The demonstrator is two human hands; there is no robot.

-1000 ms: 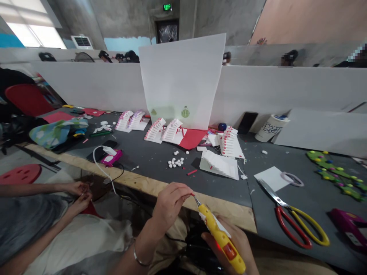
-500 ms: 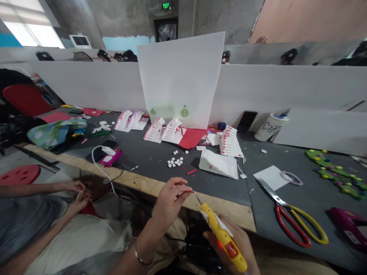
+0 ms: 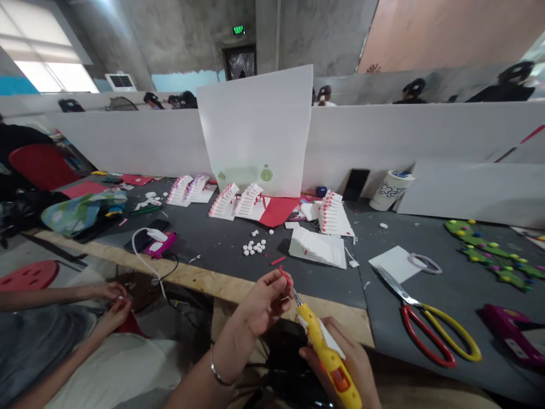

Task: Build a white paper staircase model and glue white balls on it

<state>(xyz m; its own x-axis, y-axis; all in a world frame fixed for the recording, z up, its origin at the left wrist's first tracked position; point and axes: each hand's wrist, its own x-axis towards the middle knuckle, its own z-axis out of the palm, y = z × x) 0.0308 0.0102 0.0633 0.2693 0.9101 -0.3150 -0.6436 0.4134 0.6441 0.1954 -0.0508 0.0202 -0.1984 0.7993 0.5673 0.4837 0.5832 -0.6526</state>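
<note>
My left hand [image 3: 263, 304], with a silver bangle at the wrist, pinches a small red piece [image 3: 286, 277] just in front of the table's edge. Its material is too small to make out. My right hand [image 3: 347, 358] is wrapped round a yellow glue gun [image 3: 323, 346], whose metal nozzle points up and left, at or very near the red piece. A short red strip [image 3: 278, 261] lies on the dark tabletop beyond my left hand, beside a cluster of white pellets [image 3: 254, 247]. A folded white paper piece [image 3: 318, 247] rests behind the glue gun.
Large scissors [image 3: 419, 315] with red and yellow handles lie open at right, near white paper [image 3: 394, 261]. Stepped white paper models [image 3: 249, 201] stand before an upright white board [image 3: 255, 130]. A co-worker's hands [image 3: 117, 304] are at left. A paper cup [image 3: 389, 190] stands behind.
My left hand has turned so its palm side shows more, lifting the red piece upright against the nozzle. The view has tilted up slightly and swung a little right.
</note>
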